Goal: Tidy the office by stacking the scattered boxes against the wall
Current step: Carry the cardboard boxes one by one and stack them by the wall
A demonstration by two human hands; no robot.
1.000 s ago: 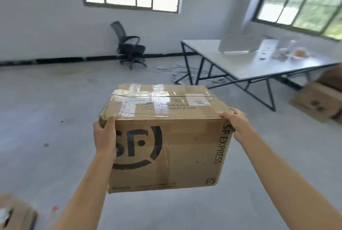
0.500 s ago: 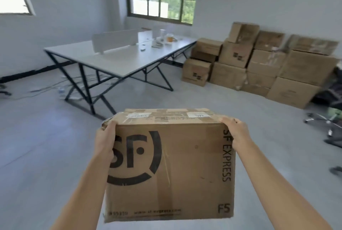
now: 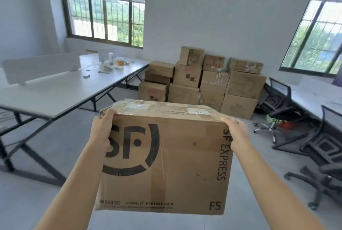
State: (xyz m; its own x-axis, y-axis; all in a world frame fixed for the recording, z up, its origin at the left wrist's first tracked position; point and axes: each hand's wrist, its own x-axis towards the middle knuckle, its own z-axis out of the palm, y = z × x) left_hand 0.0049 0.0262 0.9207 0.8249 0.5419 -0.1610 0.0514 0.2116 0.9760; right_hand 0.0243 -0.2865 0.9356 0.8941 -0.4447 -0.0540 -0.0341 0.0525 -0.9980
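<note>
I carry a brown cardboard box printed with a black SF Express logo, held up in front of me above the floor. My left hand grips its upper left corner, thumb on the front face. At the upper right corner, my right hand grips the box with fingers over the top edge. Straight ahead, a stack of several brown boxes stands against the white far wall, piled up to three high.
A long white desk on black legs stretches along the left, with cups and small items at its far end. On the right are a second desk and black office chairs, one lying tipped near the stack. Grey floor lies between.
The view has swung right: the box stack is now centred ahead and closer, and the right desk and chairs have come into view. Both hands keep their hold on the box.
</note>
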